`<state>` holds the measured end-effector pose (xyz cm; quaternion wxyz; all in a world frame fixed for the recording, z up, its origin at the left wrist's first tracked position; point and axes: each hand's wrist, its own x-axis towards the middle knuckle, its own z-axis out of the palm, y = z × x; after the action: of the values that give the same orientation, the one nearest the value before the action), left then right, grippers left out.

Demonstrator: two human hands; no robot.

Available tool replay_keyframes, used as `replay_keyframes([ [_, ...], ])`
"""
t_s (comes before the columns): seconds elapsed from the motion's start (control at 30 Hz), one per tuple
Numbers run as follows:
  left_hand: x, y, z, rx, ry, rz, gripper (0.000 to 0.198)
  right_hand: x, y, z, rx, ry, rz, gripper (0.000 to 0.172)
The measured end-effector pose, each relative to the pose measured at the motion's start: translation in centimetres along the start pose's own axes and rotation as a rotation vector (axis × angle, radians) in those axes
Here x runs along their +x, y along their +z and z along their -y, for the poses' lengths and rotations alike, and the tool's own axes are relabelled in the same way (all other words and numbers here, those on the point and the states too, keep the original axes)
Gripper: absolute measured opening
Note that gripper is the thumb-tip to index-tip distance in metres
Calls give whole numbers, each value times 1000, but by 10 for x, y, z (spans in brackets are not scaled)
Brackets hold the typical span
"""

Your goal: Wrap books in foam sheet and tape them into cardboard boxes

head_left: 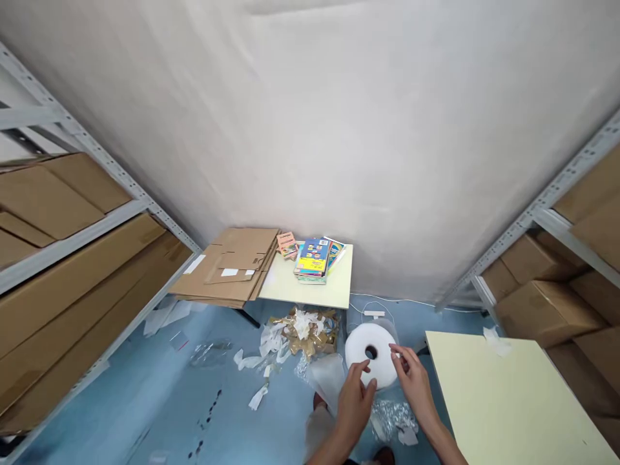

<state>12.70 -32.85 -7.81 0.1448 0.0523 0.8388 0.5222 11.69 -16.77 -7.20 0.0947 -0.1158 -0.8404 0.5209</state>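
Left hand (354, 403) and right hand (411, 381) both open, fingers spread and lightly curved, held over the near side of a large roll of white foam wrap (357, 345); neither is closed around anything. Left fingertips (362, 369) lie at the lower left of the roll's face, and right fingertips (393, 351) at its right side. Contact with the roll cannot be confirmed from this view. Roll lies low, over the blue floor (145, 394), with its dark central core facing up toward the camera. It sits between the small cream table (329, 290) and the larger pale yellow table (504, 400), nearer the latter. Crumpled clear plastic film (392, 416) lies just below the right hand. A sheet of translucent white wrap (327, 381) lies just beside the left hand. A heap of torn white and brown packing scraps (303, 332) lies further left on the floor. On the small table sits a stack of colourful booklets (314, 261). Flattened cardboard sheets (227, 268) lean against that table's left edge. Metal shelving (92, 174) holding brown cardboard runs along the left side, and similar shelving with cardboard boxes (542, 303) stands at right.
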Motion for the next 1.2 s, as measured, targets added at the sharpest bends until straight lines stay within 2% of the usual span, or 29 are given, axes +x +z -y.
replay_keyframes([
  [0.13, 40, -63, 45, 9, -40, -113, 39, 37, 76, -3, -5, -9, 23, 41],
  [0.23, 88, -121, 78, 78, -35, -201, 38, 76, 133, 0, -46, 13, 25, 41],
  [0.4, 199, -213, 116, 140, -59, -274, 34, 172, 223, 17, -144, 68, 33, 41],
  [0.5, 270, -247, 128, 170, -68, -281, 33, 233, 271, 26, -221, 110, 34, 46],
  [0.63, 345, -260, 135, 208, -79, -262, 32, 293, 315, 32, -314, 176, 42, 55],
  [0.77, 389, -256, 143, 227, -133, -235, 32, 322, 340, 31, -375, 254, 72, 56],
  [0.87, 406, -252, 150, 220, -183, -213, 34, 331, 351, 29, -400, 302, 91, 56],
  [1.0, 422, -252, 156, 170, -263, -191, 35, 335, 353, 27, -402, 344, 98, 54],
  [1.2, 433, -254, 160, -7, -315, -123, 32, 332, 351, 27, -313, 396, 90, 57],
])
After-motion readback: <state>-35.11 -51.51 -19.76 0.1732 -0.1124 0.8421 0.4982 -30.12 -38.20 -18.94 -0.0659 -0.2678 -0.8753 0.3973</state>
